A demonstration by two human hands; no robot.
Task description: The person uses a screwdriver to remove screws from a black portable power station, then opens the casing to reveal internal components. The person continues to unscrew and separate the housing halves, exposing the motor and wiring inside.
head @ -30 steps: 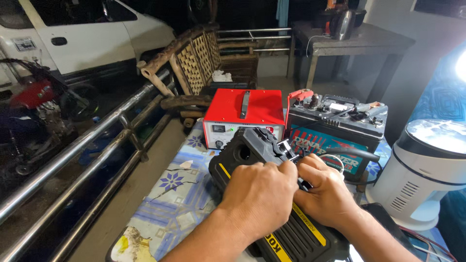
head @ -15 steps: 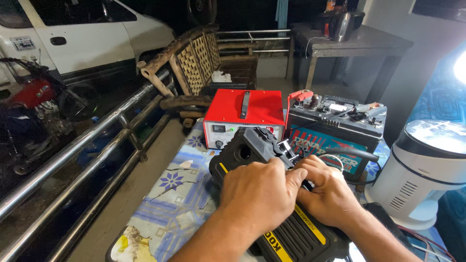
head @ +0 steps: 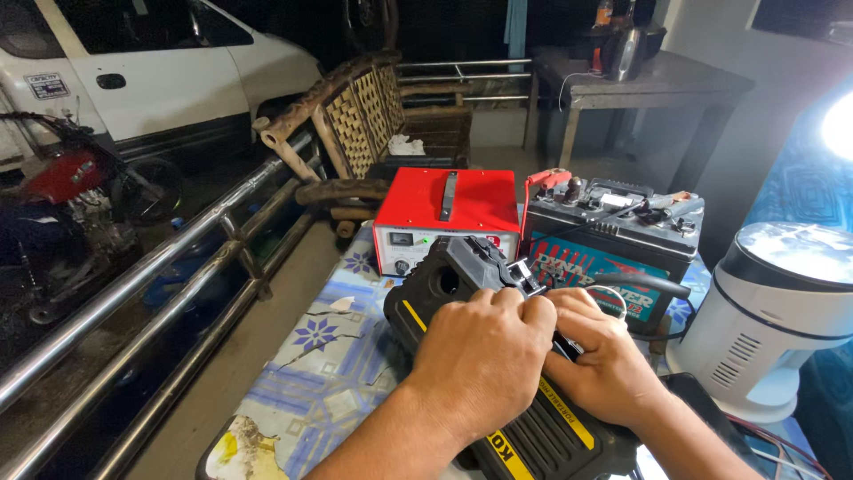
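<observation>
A black portable unit with yellow stripes lies on the table in front of me. My left hand is closed over its top, near a metal clip by the handle. Beside it my right hand presses on the same unit, its fingers curled against the left hand. What the fingers pinch is hidden. Behind the unit stand a red metal charger box and a black car battery with a red clamp on its terminal.
A white round fan-like appliance stands at the right. The table has a blue flowered, torn cover. A steel railing runs along the left; beyond it are a wicker bench, a grey table, a white car and a red motorcycle.
Both hands stay on the black unit; the left hand has shifted slightly toward the clip. Nothing else has moved.
</observation>
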